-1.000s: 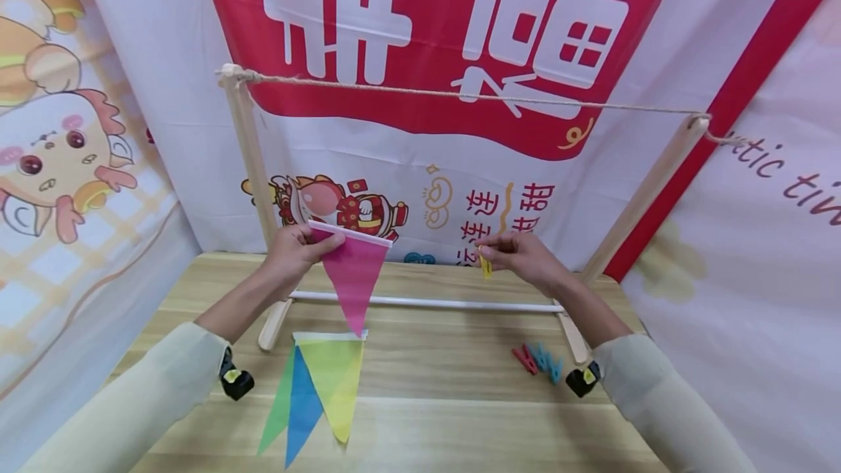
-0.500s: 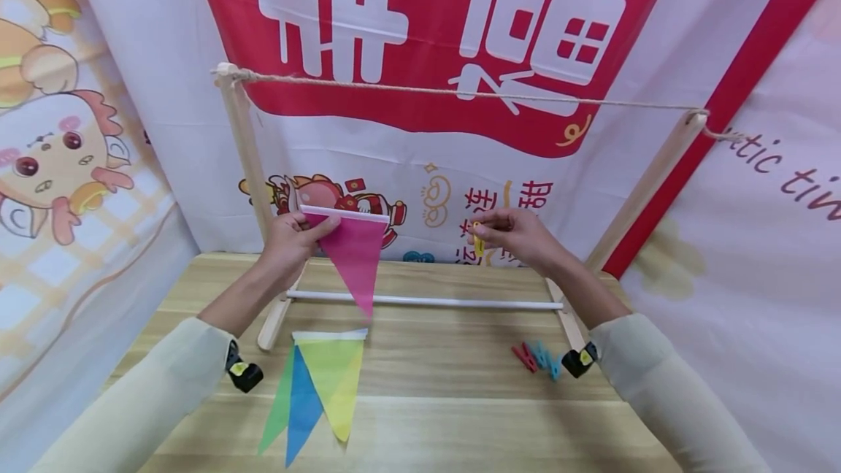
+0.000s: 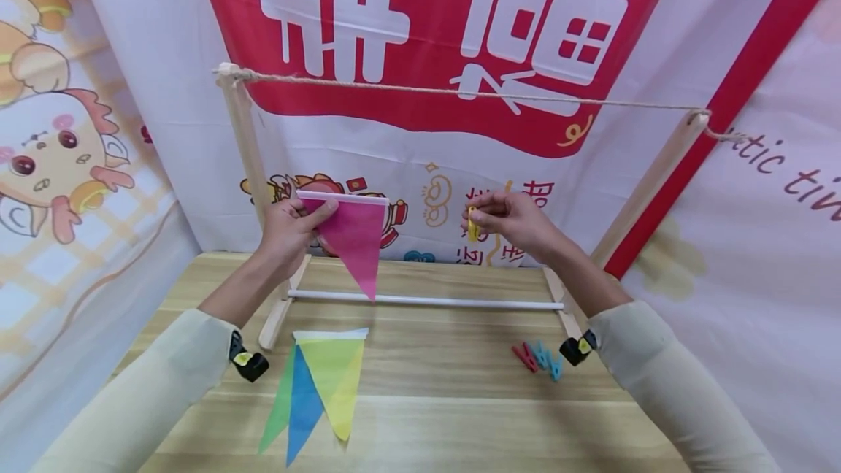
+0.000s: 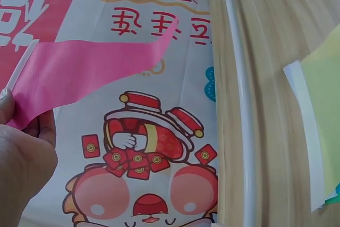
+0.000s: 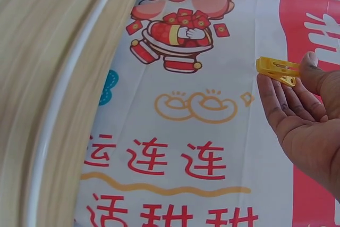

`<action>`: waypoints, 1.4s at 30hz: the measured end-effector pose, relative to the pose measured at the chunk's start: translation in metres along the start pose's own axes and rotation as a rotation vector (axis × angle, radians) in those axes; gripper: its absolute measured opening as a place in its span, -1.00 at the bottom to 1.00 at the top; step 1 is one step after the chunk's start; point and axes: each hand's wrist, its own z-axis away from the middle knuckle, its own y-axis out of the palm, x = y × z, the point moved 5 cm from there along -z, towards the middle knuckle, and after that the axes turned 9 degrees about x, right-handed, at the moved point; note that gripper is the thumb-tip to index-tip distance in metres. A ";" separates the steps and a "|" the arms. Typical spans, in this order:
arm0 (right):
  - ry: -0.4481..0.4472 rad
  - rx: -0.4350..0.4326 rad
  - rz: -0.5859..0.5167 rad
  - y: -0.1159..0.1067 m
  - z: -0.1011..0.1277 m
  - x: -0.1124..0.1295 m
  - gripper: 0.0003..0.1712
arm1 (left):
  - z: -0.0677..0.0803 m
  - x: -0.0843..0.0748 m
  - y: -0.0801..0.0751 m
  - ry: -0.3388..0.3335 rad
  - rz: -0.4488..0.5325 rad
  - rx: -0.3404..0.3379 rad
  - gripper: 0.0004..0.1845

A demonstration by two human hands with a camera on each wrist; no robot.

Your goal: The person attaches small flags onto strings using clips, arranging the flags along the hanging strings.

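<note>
Left hand pinching pink flag, right hand pinching yellow peg; both raised nearer rope than before, hanging imminent.

Both arms, in pale sleeves, reach forward and upward below the rope. The left hand is raised with thumb and fingers pinched together. The right hand is level with it, well apart, fingertips likewise pinched.
</note>
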 end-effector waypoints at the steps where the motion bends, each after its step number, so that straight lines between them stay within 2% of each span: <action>1: -0.005 0.003 -0.005 0.000 0.000 0.002 -0.61 | 0.000 -0.001 0.001 0.002 -0.010 -0.003 -0.87; 6: -0.012 0.012 -0.010 0.002 0.000 0.009 -0.61 | -0.003 -0.010 0.004 0.034 -0.028 -0.023 -0.91; 12: -0.040 0.012 0.037 0.003 -0.001 0.018 -0.62 | -0.009 -0.025 0.009 0.081 0.022 -0.040 -0.92; 19: -0.051 0.005 0.059 0.000 -0.006 0.029 -0.62 | -0.014 -0.035 0.014 0.052 0.015 -0.045 -0.80; 24: -0.068 0.006 0.051 0.000 -0.008 0.039 -0.59 | -0.017 -0.038 0.017 0.050 0.052 -0.054 -0.72; 34: -0.106 0.008 0.044 0.003 -0.012 0.056 -0.56 | -0.016 -0.043 0.020 0.015 0.041 -0.065 -0.47; 39: -0.093 -0.029 0.032 0.001 -0.015 0.064 -0.62 | -0.018 -0.050 0.025 0.055 0.062 -0.036 -0.48; 42: -0.097 -0.045 0.015 0.000 -0.017 0.068 -0.64 | -0.020 -0.055 0.026 0.099 0.081 -0.042 -0.51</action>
